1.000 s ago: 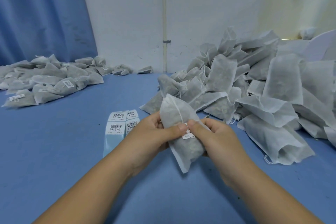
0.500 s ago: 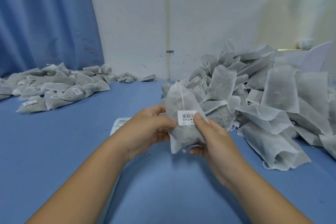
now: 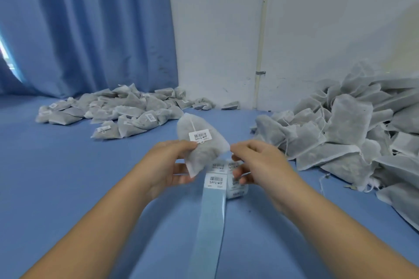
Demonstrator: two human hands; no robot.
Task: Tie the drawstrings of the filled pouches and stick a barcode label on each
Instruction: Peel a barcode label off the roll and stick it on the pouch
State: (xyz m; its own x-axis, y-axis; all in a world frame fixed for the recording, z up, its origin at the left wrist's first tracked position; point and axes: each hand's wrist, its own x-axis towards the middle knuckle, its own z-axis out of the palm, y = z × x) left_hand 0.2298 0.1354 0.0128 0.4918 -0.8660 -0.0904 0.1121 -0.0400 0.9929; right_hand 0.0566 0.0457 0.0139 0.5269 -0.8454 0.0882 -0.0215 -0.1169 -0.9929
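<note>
The left hand (image 3: pixel 169 163) pinches a filled, translucent white mesh drawstring pouch (image 3: pixel 202 142) by its left edge, thumb on the front and fingers curled behind, holding it up above the blue cloth-covered worktop (image 3: pixel 68 188) with its gathered neck pointing away from the camera. A white rectangular barcode label (image 3: pixel 200 136) is stuck across the upper front of that pouch, and a thin white drawstring (image 3: pixel 192 123) runs down from the neck toward the label. The right hand (image 3: pixel 256 161) is just beside the pouch's right edge, its fingers loosely curled and slightly blurred; it grips nothing, and whether its fingertips touch the pouch cannot be told. Below and between the two hands a long pale blue backing strip carrying white barcode labels (image 3: pixel 212 210) lies on the worktop and runs toward the camera, with a few labels left at its far end, partly hidden by the pouch and the right hand. On the far left of the worktop, in front of a pleated blue curtain (image 3: pixel 90 29), lies a low heap of filled pouches with labels on several of them (image 3: pixel 118 113). At the right a taller pile of white mesh pouches (image 3: pixel 351 129) leans against the white wall (image 3: pixel 226 29).
</note>
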